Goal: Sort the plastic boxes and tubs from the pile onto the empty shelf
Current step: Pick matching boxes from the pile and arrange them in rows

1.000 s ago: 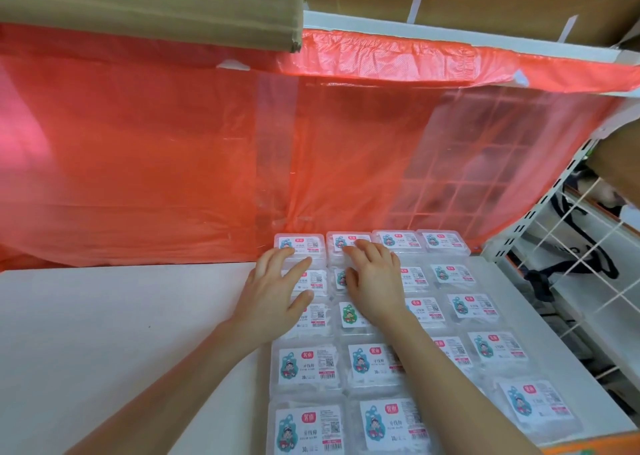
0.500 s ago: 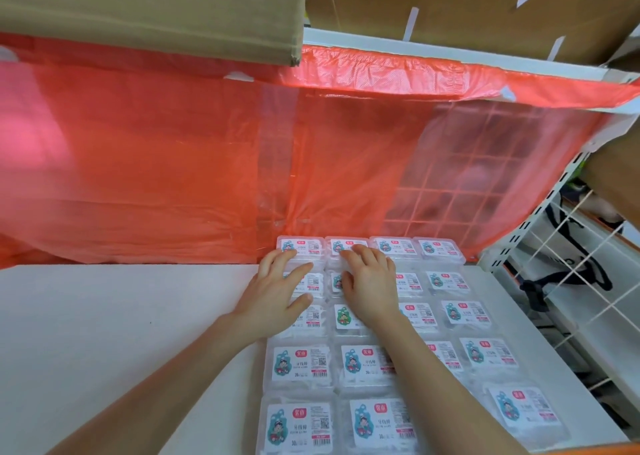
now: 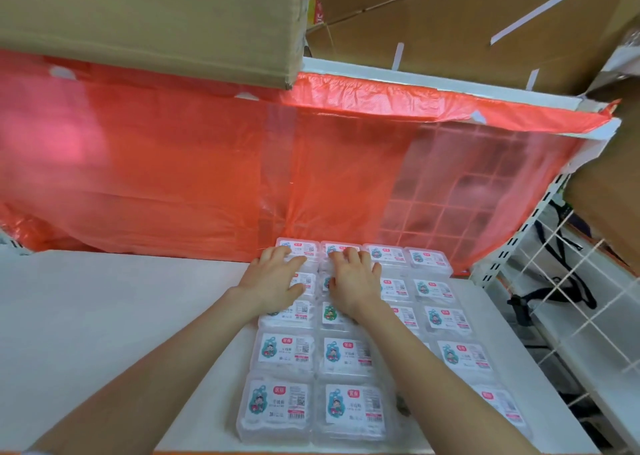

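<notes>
The clear plastic boxes (image 3: pixel 284 350) lie flat in tidy rows on the white shelf (image 3: pixel 104 316). The back row touches the red plastic sheet (image 3: pixel 173 177). Their long sides run parallel to that sheet and their labels face up. The left hand (image 3: pixel 273 278) and right hand (image 3: pixel 353 281) press flat on boxes near the sheet, each grip slack with fingers straight, holding nothing. Cardboard cartons (image 3: pixel 156 21) sit above the sheet. A white wire grid (image 3: pixel 571 298) stands right of the sheet.
</notes>
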`<state>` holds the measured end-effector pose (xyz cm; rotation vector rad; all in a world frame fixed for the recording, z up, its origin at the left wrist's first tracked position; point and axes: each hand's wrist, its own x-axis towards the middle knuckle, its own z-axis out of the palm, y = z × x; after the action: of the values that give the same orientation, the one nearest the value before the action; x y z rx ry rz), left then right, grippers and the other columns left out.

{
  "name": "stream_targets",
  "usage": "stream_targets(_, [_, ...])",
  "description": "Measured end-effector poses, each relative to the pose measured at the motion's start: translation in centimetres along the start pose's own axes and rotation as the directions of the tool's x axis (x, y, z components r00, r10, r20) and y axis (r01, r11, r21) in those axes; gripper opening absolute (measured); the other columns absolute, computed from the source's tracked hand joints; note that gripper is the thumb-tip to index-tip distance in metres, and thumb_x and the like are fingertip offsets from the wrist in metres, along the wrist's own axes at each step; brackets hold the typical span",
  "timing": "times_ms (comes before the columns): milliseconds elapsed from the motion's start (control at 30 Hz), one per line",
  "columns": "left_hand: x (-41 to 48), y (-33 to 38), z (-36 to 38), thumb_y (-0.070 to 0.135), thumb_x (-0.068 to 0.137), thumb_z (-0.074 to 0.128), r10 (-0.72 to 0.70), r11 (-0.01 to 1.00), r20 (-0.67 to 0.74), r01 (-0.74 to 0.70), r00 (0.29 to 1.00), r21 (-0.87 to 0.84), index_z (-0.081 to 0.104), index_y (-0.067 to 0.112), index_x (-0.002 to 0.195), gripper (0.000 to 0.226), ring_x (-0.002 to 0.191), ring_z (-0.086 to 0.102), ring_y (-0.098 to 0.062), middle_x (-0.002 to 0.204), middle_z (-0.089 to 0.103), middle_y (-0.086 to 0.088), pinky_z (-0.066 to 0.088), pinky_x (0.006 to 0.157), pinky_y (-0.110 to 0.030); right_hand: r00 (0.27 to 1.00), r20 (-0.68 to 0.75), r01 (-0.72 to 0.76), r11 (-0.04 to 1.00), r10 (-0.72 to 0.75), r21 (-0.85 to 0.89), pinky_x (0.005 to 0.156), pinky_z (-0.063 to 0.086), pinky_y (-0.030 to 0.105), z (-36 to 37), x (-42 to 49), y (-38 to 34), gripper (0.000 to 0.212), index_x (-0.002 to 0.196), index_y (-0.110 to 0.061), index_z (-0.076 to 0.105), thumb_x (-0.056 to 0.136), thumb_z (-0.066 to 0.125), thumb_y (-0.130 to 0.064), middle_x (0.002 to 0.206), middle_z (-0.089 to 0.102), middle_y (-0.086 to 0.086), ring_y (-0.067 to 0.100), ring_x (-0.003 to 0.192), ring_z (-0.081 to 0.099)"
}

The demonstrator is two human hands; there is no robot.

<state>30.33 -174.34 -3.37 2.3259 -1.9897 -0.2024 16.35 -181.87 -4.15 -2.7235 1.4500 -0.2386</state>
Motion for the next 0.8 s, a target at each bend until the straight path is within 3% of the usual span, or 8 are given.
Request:
stream_targets(200, [-3.3,-0.7,0.5,0.041,0.095,0.038,-0.09,0.994,-0.183,0.078,0.979,-0.074,0.029,0.025,0.142,0.051,0.133,0.023,-0.022,0.145,0.027,-0.002,0.026,0.104,-0.031,0.989,0.011,0.149,0.988,-0.149,0.034,0.108,0.018,0.05,-0.5,-1.4,-3.1,0.046,0.14,-0.021,0.03,0.097,0.037,-0.034,0.144,0.03,0.005,0.027,0.132,0.022])
stream_targets(367, [-7.8,-4.4,1.5,0.049,0.087,0.019,-0.257,0.966,-0.162,0.247,0.953,-0.083,0.03,0.026,0.142,0.06,0.132,0.027,-0.022,0.145,0.03,-0.002,0.029,0.102,-0.03,0.953,0.07,0.288,0.954,-0.294,0.081,0.109,0.015,0.05,-0.2,-2.7,-8.4,0.046,0.141,-0.024,0.031,0.098,0.033,-0.041,0.146,0.027,0.004,0.027,0.134,0.019])
stream_targets(500, [-12.8,-8.4,1.8,0.051,0.081,0.015,-0.39,0.92,-0.168,0.377,0.905,-0.103,0.032,0.025,0.141,0.068,0.131,0.03,-0.022,0.144,0.032,-0.002,0.03,0.101,-0.031,0.912,0.113,0.387,0.919,-0.394,0.075,0.108,0.017,0.047,0.1,-3.7,-13.7,0.047,0.141,-0.023,0.032,0.098,0.031,-0.042,0.146,0.029,0.006,0.028,0.133,0.021])
stream_targets(633, [-18.9,-13.3,2.1,0.051,0.09,0.023,-0.478,0.878,-0.192,0.468,0.857,-0.096,0.034,0.021,0.141,0.06,0.13,0.032,-0.026,0.144,0.034,-0.006,0.032,0.101,-0.034,0.859,0.163,0.476,0.875,-0.485,0.092,0.106,0.019,0.047,1.0,-5.7,-20.2,0.046,0.14,-0.023,0.032,0.098,0.03,-0.041,0.145,0.03,0.007,0.029,0.132,0.023])
stream_targets(733, [-24.0,-17.5,2.1,0.057,0.079,0.021,-0.534,0.845,-0.235,0.508,0.812,-0.164,0.051,0.013,0.13,0.074,0.118,0.046,-0.035,0.129,0.05,-0.015,0.041,0.091,-0.043,0.834,0.171,0.511,0.851,-0.525,0.121,0.104,0.021,0.045,2.0,-7.3,-25.8,0.045,0.139,-0.022,0.033,0.098,0.032,-0.039,0.143,0.032,0.007,0.028,0.13,0.024])
stream_targets(800, [-27.6,-20.4,2.4,0.052,0.075,0.025,-0.555,0.832,-0.225,0.529,0.801,-0.17,0.063,0.009,0.115,0.07,0.099,0.059,-0.038,0.109,0.062,-0.017,0.05,0.076,-0.046,0.83,0.179,0.504,0.848,-0.528,0.163,0.102,0.024,0.043,2.7,-9.0,-30.1,0.043,0.138,-0.022,0.035,0.098,0.033,-0.038,0.141,0.035,0.007,0.028,0.129,0.027])
